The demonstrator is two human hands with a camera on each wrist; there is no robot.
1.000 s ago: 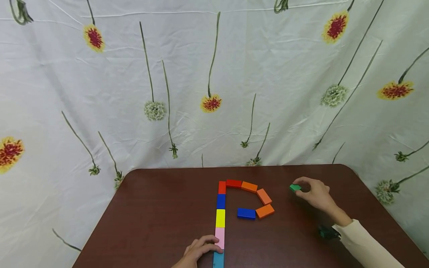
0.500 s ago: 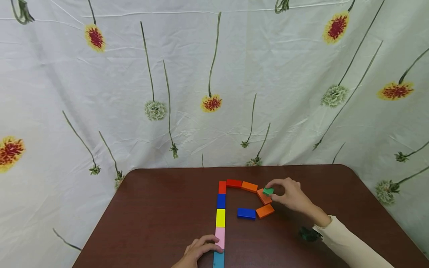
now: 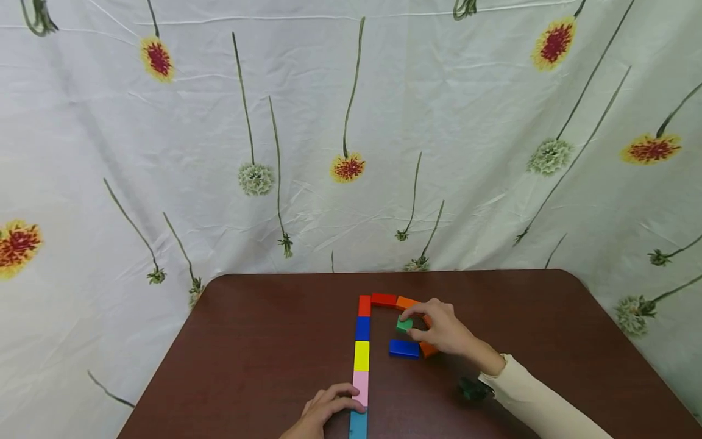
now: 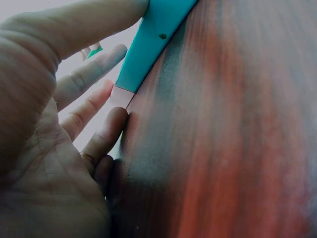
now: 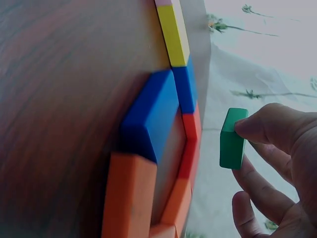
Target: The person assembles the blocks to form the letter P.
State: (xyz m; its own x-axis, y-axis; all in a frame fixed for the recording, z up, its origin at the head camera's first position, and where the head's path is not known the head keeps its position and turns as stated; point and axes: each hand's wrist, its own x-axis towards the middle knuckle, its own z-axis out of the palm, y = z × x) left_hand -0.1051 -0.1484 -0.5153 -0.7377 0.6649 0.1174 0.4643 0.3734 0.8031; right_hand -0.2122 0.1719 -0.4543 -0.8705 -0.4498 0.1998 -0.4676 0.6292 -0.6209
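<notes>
My right hand (image 3: 441, 329) pinches a small green block (image 3: 404, 324) between thumb and fingers, above the inside of a curve of blocks. The right wrist view shows this block (image 5: 233, 141) clear of the tabletop. Just nearer lies a dark blue block (image 3: 404, 349); orange blocks (image 3: 428, 349) are partly hidden behind the hand. My left hand (image 3: 322, 410) rests its fingertips by the pink block (image 3: 360, 388) and the teal block (image 3: 358, 425), at the near end of a straight column. In the left wrist view its fingers lie loosely extended along the teal block's side.
Farther up the column are a yellow block (image 3: 361, 356), a blue block (image 3: 363, 328) and a red block (image 3: 364, 305). Another red block (image 3: 384, 299) starts the curve. The brown table (image 3: 263, 353) ends at a flower-print cloth (image 3: 307, 134).
My right hand has carried the green block leftward from the table's right side, over the orange blocks, to inside the curve. The left hand has stayed in place.
</notes>
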